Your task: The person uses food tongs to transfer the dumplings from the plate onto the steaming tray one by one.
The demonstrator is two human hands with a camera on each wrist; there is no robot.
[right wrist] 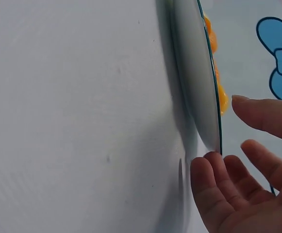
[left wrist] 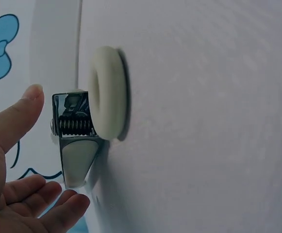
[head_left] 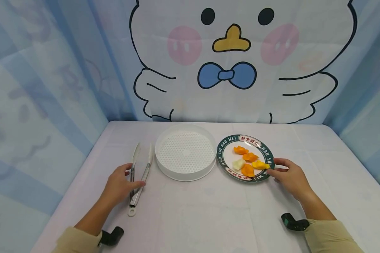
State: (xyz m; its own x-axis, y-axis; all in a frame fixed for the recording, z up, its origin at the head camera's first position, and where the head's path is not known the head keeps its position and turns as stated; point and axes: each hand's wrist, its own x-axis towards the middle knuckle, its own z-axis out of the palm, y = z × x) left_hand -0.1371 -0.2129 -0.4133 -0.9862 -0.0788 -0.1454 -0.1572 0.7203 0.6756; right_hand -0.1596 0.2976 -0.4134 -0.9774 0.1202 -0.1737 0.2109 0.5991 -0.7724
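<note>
The left hand [head_left: 118, 184] has its thumb and fingers wide apart, the metal tongs [head_left: 147, 170] lying between them; just right sits a white perforated tray [head_left: 186, 151], then a green-rimmed plate [head_left: 221, 158] bearing orange, yellow and pale pieces [head_left: 248, 170], its right edge between the parted thumb and fingers of the right hand [head_left: 292, 179]

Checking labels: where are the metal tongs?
Head view, left of centre: the metal tongs lie on the white tabletop, just left of the round perforated white tray, with the left hand at them.
</note>
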